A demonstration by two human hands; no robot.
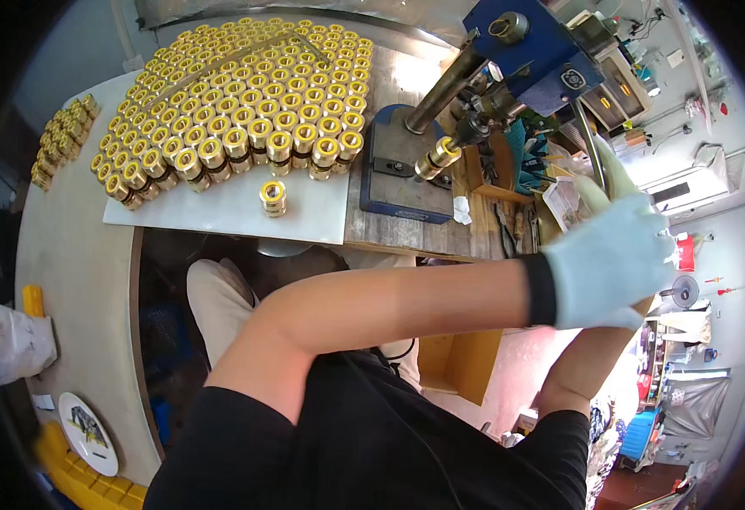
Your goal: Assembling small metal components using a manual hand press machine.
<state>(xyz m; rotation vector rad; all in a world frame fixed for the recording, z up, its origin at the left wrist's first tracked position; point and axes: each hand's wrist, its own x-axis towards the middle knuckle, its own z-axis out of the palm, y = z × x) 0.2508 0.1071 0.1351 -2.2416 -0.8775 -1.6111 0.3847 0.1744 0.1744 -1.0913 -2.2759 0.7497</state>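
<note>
My left arm stretches across to the right. Its hand [615,265], in a pale blue glove with a black cuff, lies over my right wrist, fingers curled around something I cannot make out. My right hand [617,170] is mostly hidden behind it; pale gloved fingers stick out above, apart, beside the lever [589,140] of a blue bench press [538,55]. Under the press ram stands a tilted brass fitting [437,159], on the press base [402,189]. Another brass fitting [273,199] stands alone on the white board [228,218], in front of many packed rows of fittings [245,93].
A thin strip [219,64] lies across the rows. More fittings [65,140] stand at far left. Pliers [503,228] and a wooden tray [487,166] lie right of the press. A white plate [88,433] sits lower left. An open drawer [457,365] juts out below the bench.
</note>
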